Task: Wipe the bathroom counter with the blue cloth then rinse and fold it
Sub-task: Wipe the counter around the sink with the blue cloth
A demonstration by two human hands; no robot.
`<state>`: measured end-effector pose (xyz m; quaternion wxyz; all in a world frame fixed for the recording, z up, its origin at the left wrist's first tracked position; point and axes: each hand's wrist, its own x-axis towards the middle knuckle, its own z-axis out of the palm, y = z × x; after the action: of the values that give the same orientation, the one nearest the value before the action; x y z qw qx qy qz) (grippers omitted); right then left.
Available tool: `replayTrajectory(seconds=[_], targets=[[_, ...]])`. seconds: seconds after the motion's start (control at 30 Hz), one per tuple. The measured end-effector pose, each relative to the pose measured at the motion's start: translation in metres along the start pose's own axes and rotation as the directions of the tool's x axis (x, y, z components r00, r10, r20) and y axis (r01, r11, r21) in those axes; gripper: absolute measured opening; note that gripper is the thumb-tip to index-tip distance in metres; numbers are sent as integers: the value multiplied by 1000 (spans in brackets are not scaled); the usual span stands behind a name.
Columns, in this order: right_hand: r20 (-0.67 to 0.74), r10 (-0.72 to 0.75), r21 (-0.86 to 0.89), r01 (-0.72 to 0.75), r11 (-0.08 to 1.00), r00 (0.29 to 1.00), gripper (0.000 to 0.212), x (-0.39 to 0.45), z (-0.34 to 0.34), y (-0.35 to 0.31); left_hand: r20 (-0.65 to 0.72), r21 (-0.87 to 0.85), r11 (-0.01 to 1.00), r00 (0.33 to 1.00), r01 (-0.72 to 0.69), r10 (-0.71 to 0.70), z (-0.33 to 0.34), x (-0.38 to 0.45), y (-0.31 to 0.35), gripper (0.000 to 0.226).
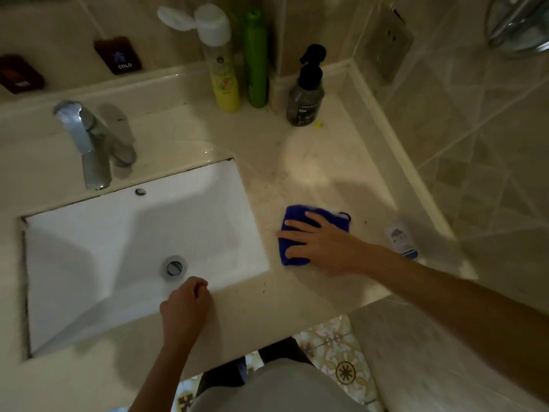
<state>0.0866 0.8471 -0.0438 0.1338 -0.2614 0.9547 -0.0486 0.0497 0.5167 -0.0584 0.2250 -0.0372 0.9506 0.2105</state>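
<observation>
Fingers (297,226) of the right hand (320,243) lie spread and flat on the folded blue cloth (297,217), pressing it onto the pale marble bench (312,162) just right of the white rectangular sink (89,233); nothing is pinched, and the palm covers the cloth's near right part. Left hand (185,307) is curled into a loose fist at the sink's front rim, holding nothing that shows. Behind the right wrist a small white-and-blue container (401,237) lies blurred, its label unreadable and its near end hidden by the forearm. At the back stand a yellow bottle with an open white flip cap (221,66), a green bottle (255,60) and a dark pump bottle (304,96); their print is too dim to read. A chrome tap (89,141) stands behind the sink.
</observation>
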Motion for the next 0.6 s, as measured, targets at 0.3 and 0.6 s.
replayTrajectory(seconds=[0.3, 0.6], targets=[[26, 956, 353, -897, 265, 293, 87, 52, 18, -72, -29, 14, 1000, 1000, 5, -5, 4, 3, 1, 19], [-17, 739, 259, -711, 653, 673, 67, 55, 11, -34, -50, 38, 999, 999, 11, -9, 6, 3, 1, 19]])
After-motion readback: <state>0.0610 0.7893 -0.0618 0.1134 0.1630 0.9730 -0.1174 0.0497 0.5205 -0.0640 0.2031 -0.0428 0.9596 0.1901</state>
